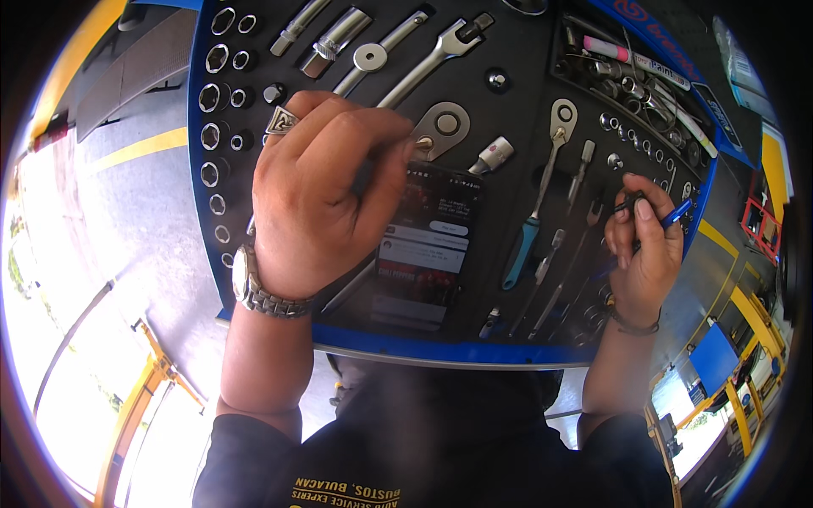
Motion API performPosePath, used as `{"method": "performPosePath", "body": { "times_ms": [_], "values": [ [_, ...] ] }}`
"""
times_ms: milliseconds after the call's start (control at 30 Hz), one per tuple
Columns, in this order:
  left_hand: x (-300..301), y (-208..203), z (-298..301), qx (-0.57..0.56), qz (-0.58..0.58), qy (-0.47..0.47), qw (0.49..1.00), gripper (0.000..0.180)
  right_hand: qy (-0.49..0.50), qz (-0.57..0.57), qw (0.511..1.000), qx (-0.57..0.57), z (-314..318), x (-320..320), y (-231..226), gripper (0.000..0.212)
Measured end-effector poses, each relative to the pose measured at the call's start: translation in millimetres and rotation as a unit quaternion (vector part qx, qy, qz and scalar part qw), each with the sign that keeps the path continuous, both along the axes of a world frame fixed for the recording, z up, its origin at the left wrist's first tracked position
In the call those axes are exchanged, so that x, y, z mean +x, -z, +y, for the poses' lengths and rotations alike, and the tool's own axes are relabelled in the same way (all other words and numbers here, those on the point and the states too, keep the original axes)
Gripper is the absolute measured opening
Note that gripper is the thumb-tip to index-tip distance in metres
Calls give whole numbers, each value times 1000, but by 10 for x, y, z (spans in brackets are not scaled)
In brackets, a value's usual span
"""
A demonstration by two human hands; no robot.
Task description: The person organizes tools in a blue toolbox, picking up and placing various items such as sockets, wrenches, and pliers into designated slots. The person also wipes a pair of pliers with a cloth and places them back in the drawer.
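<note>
My left hand (326,195), wearing a ring and a metal watch (258,288), hovers over the tool tray with its fingers curled and thumb close to the index finger. Nothing shows in it. A phone (419,254) with its screen lit lies right beside it, on the dark tray (500,216). Just past the fingertips is the round head of a large ratchet (445,124); its handle runs under the hand. My right hand (648,241), at the tray's right side, grips a slim pen (675,213) with a blue end between thumb and fingers.
Sockets (209,97) line the left edge. A breaker bar (370,57), a teal-handled ratchet (522,250) and several extensions fill the tray. A top-right compartment holds paint markers (606,48) and loose tools. Yellow lift frames (758,326) stand on the floor beyond.
</note>
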State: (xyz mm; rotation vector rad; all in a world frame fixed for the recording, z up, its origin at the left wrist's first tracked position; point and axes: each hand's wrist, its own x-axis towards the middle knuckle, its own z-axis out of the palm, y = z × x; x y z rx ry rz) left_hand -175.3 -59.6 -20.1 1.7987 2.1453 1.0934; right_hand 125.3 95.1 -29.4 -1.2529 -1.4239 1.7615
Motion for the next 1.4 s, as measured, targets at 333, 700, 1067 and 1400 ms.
{"method": "performPosePath", "body": {
  "times_ms": [333, 700, 1067, 1400],
  "values": [
    [11, -28, -8, -9, 3, -6, 1000, 15, -13, 30, 999, 13, 10, 9, 30, 33],
    [18, -18, -9, 0, 5, -4, 1000, 15, -15, 52, 998, 10, -3, -19, 17, 26],
    [14, -31, -14, -3, 4, -4, 1000, 15, -23, 44, 999, 22, 1, -7, 27, 25],
    [-2, -13, -18, -4, -13, 16, 1000, 18, -20, 38, 999, 11, 11, 12, 37, 22]
  ]
}}
